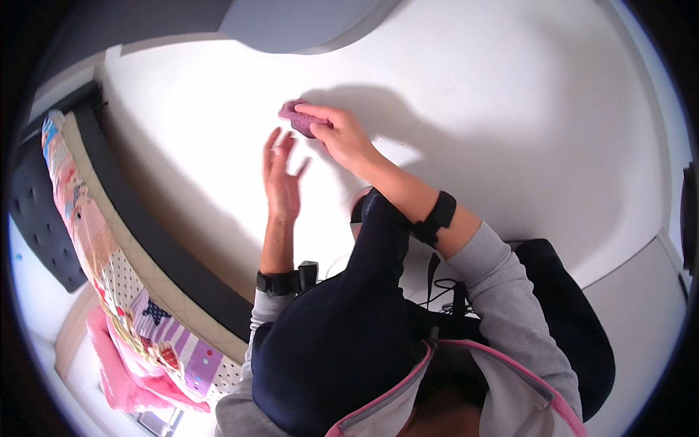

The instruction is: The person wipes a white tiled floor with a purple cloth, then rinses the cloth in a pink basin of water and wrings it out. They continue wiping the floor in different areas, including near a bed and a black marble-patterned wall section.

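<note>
A pinkish-purple cloth (303, 123) is bunched in my right hand (341, 136), between the thumb and the fingers. It hangs over or rests on the white floor (491, 98); I cannot tell whether it touches. My left hand (282, 177) is just to the left and nearer to me, fingers apart and slightly blurred, with nothing in it. Its fingertips are close to the cloth but apart from it. A few small dark specks (392, 142) dot the floor to the right of my right hand.
To my left stands a bed (164, 229) with a dark base and a patchwork cover (104, 257). A pink cushion or bedding (125, 377) lies beyond. A grey rounded piece of furniture (295, 27) is ahead. My bent knee (377, 235) is below my right forearm.
</note>
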The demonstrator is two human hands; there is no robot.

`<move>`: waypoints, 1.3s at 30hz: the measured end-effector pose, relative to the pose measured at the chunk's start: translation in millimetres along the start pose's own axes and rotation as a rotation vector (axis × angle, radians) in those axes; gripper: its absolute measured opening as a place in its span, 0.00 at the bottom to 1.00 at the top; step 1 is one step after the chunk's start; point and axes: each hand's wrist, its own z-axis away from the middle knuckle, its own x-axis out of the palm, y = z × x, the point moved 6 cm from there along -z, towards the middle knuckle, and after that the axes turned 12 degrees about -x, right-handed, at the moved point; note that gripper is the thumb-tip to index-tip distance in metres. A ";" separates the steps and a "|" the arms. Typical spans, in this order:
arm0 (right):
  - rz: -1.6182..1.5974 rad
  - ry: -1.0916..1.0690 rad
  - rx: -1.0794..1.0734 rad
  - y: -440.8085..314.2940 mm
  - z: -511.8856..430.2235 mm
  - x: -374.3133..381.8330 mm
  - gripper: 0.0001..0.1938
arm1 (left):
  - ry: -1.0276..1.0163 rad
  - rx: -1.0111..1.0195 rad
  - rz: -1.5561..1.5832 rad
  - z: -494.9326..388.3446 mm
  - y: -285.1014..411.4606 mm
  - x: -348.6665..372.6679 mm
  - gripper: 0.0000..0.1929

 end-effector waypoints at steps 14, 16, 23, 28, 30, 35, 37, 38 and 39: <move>0.643 -0.193 -0.155 -98.2 10.3 -95.8 0.15 | 0.243 0.246 0.082 -87.0 43.9 -54.6 0.15; 0.804 -0.135 -0.104 -118.1 13.1 -149.3 0.13 | 0.444 0.208 -0.142 -124.7 54.0 -46.3 0.13; 1.034 -0.058 0.122 -165.6 44.1 -239.0 0.11 | 0.684 0.633 -0.922 -127.1 38.7 76.6 0.27; 1.114 -0.316 0.087 -179.9 46.5 -227.8 0.10 | 0.526 0.650 -1.045 -79.3 30.8 113.1 0.30; 1.133 -0.368 0.044 -184.1 48.3 -225.4 0.10 | 0.382 0.763 -1.093 -63.3 21.9 148.4 0.29; 1.324 -0.515 0.106 -199.5 70.1 -237.2 0.11 | 0.018 1.095 -1.052 -51.0 9.1 219.1 0.26; 1.383 -0.543 0.136 -213.1 81.3 -246.7 0.11 | -0.170 1.093 -1.104 -46.6 -0.9 231.3 0.25; 1.403 -0.526 0.149 -220.7 86.5 -252.6 0.11 | -0.266 1.153 -1.081 -37.9 -4.4 234.5 0.25; 1.435 -0.502 0.183 -227.8 92.1 -259.8 0.11 | -0.352 1.092 -1.079 -32.2 -10.0 236.2 0.24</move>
